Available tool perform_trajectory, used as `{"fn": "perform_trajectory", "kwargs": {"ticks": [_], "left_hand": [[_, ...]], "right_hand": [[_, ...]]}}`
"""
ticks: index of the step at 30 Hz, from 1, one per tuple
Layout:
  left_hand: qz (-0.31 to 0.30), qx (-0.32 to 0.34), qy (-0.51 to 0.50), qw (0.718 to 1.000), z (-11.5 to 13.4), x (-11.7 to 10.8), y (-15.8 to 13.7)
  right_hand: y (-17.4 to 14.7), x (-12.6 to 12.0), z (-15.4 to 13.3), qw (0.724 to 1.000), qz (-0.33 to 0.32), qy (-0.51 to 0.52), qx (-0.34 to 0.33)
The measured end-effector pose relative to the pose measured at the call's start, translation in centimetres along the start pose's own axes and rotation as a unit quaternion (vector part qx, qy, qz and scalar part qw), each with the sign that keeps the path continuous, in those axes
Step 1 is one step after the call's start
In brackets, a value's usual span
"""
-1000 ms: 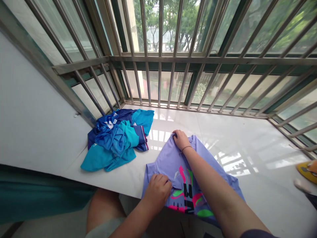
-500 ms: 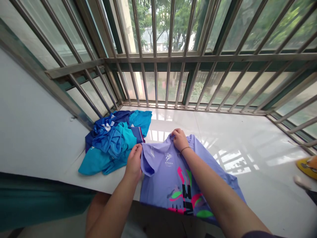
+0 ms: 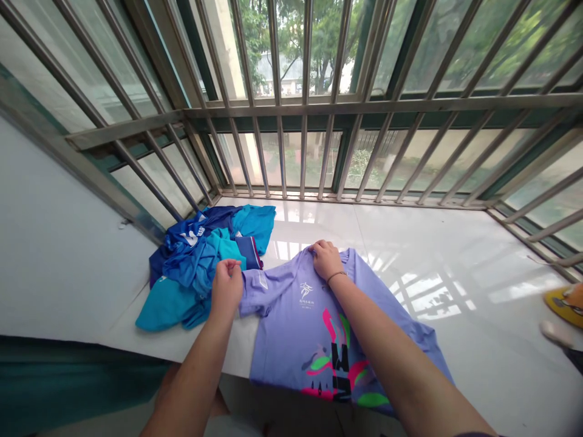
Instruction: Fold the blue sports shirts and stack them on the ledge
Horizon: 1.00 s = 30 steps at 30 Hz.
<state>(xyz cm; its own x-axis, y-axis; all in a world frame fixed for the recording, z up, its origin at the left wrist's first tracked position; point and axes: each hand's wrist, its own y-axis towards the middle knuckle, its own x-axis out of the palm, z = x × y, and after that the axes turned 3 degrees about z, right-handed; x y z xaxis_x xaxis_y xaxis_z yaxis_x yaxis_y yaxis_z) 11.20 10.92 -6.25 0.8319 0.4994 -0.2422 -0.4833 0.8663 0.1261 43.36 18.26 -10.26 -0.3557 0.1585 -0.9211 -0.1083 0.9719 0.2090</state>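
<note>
While the right hand grips the lavender T-shirt near its collar, seemingly anchoring it, the left hand pinches its sleeve outstretched.

The right hand wears 1 thin, brownish wrist bracelet; 1 dark sleeve edge shows.

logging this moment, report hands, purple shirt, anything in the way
Left hand at the sleeve, right hand gripping near the collar. Purple shirt spread, printed side up. Blue clothes heap close beside left hand.
</note>
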Motion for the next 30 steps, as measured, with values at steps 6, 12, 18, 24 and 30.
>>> {"fn": "perform_trajectory", "kwargs": {"ticks": [6,12,18,24,30], "left_hand": [[-0.23,0.267,0.287,0.891,1.5,3.9,-2.5],[-0.314,0.216,0.472,0.795,1.2,6.2,0.3],[-0.337,0.203,0.44,0.808,2.1,5.1,3.5],[-0.411,0.175,0.409,0.796,4.5,2.5,4.9],[-0.485,0.063,0.49,0.722,7.4,-2.7,7.2]], "right_hand": [[-0.2,-0.1,0.0,1.0,0.002,-0.006,-0.011],[-0.4,-0.2,0.2,0.999,-0.009,-0.012,-0.043],[-0.2,0.0,0.2,0.999,-0.016,-0.016,-0.024],[-0.3,0.0,0.2,1.0,-0.016,-0.017,-0.017],[-0.2,0.2,0.2,1.0,-0.018,-0.017,-0.017]]}}
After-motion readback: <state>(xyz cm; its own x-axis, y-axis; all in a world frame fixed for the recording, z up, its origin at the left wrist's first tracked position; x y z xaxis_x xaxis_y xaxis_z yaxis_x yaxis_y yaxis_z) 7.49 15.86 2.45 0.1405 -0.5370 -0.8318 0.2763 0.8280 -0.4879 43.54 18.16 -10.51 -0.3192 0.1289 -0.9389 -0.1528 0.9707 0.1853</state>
